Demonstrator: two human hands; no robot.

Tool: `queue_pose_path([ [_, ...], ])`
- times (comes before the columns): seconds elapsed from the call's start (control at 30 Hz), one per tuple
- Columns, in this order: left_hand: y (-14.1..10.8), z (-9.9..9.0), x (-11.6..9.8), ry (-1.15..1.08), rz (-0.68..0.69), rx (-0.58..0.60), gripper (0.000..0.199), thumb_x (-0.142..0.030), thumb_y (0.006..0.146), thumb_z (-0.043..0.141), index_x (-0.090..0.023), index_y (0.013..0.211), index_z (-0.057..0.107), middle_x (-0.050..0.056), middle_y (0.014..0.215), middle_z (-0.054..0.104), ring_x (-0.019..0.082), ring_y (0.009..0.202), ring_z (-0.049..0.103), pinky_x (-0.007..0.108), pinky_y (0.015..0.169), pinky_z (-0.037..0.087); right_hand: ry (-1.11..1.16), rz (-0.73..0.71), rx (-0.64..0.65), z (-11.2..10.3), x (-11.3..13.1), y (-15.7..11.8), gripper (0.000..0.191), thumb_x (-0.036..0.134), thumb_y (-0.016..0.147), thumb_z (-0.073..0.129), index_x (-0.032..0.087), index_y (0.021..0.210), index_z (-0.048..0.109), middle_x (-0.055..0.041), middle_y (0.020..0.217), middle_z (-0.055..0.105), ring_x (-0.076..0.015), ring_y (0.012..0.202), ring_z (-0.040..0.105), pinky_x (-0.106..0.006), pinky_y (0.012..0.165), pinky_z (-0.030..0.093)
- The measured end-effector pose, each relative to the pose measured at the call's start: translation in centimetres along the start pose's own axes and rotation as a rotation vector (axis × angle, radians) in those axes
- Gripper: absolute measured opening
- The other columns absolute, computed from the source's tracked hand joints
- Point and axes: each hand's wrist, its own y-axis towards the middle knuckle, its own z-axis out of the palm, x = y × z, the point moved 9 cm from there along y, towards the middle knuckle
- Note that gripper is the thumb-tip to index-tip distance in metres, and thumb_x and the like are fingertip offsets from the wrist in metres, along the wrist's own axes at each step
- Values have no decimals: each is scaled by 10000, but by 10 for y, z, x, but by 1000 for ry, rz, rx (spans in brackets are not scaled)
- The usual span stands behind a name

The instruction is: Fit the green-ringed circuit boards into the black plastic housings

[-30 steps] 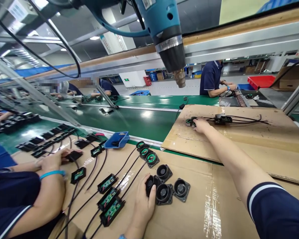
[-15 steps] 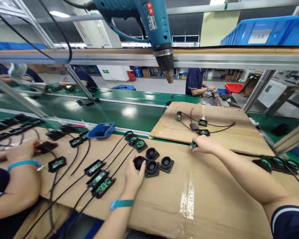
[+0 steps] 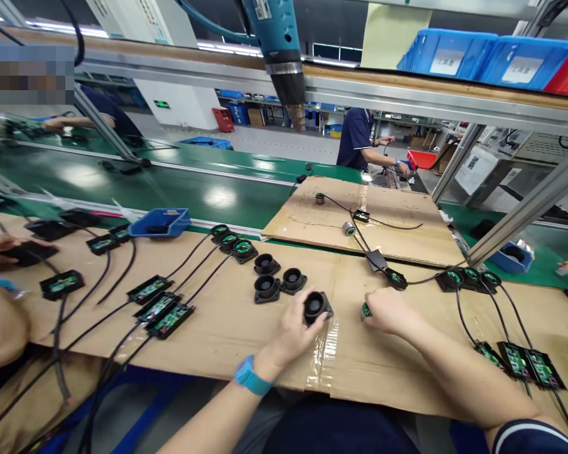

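Pale floor (image 3: pixel 265 142) lies beyond a green counter (image 3: pixel 170 189) (glossy, with glints), near a white pillar (image 3: pixel 189 104).

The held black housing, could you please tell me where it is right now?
In the head view, the black housing is in the left hand, below centre, right of three similar housings.

Factory, hanging power drill (image 3: pixel 281 53), uniformed co-worker (image 3: pixel 354 140)

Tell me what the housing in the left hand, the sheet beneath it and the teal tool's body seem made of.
Housing: probably moulded plastic, black and dull; the even colour suggests it, though coated metal is possible.
Sheet: apparently cardboard, matte and paper-brown, with shiny clear tape along it.
Tool's body: likely hard plastic, smooth and evenly coloured; painted metal stays open.
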Motion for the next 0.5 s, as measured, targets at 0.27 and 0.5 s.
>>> queue_pose_path([
  [0.27, 1, 54, 32, -87, -234, 44, 626, -398, 903, 664, -177, 1429, 407, 174, 1359, 589, 314, 1288, 576, 518, 1080, 485, 172, 81, -192, 5, -23, 41, 530, 662, 840, 635, 158, 994, 692, -154, 984, 739, -297, 966, 684, -342, 816, 506],
  [0.5, 2, 61, 48, -112, -327, 80, 632, -415, 853, 714, -185, 1376, 444, 160, 1321, 607, 313, 1258, 587, 518, 1069, 476, 331, 386, -457, -46, -66, 135, 593, 637, 976, 412, 119, 1090, 677, -227, 1121, 684, -344, 1128, 604, -431, 979, 447],
])
